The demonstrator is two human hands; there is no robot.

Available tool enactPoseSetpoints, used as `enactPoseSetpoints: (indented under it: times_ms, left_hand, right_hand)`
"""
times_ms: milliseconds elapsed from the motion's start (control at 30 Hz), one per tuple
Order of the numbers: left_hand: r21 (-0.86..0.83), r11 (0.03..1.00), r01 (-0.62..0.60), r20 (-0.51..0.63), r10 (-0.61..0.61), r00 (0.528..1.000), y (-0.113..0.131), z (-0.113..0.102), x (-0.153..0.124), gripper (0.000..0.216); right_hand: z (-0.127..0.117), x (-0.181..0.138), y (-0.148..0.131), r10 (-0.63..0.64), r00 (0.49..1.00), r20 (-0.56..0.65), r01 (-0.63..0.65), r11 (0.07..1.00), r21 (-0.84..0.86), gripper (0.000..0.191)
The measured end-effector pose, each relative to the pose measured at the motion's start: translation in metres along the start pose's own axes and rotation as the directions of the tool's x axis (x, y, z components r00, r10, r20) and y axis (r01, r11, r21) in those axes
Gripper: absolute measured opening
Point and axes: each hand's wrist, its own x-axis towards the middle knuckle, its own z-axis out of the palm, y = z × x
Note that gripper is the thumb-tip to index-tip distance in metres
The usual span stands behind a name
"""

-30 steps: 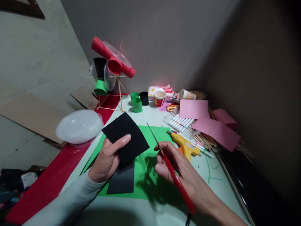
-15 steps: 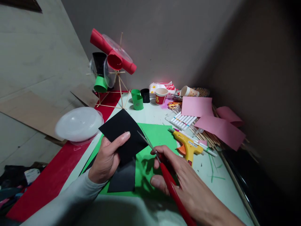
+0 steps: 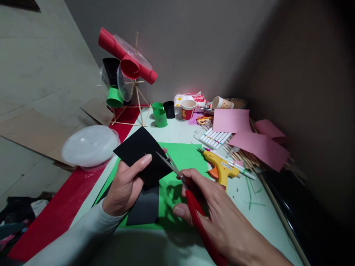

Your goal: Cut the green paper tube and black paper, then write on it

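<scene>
My left hand pinches a square of black paper and holds it up over the table, thumb on top. My right hand grips red-handled scissors; their blades are parted and meet the black paper's right edge. Under both hands lie a green sheet and another black sheet.
A yellow glue gun, white markers, pink sheets and wooden sticks lie to the right. Green, black and paper cups stand at the back. A stick frame with red tubes and a clear plastic lid are on the left, by red paper.
The scissors have swung left from above the green sheet to the black paper's edge, and their blades have parted. My left hand has kept the black paper nearly still.
</scene>
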Motion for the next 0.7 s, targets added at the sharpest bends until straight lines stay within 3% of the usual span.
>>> enactPoseSetpoints:
  times_ms: [267, 700]
  left_hand:
    - [-0.034, 0.999, 0.008, 0.026, -0.007, 1.000, 0.0001, 0.0030, 0.0024, 0.029]
    - [-0.072, 0.997, 0.026, 0.073, -0.021, 0.997, -0.0033, 0.0014, 0.0034, 0.014]
  right_hand:
    - [0.0017, 0.0012, 0.0013, -0.082, 0.994, -0.067, 0.081, 0.997, -0.014, 0.019]
    - [0.0043, 0.0047, 0.0051, -0.165, 0.969, -0.182, 0.159, 0.986, -0.051, 0.011]
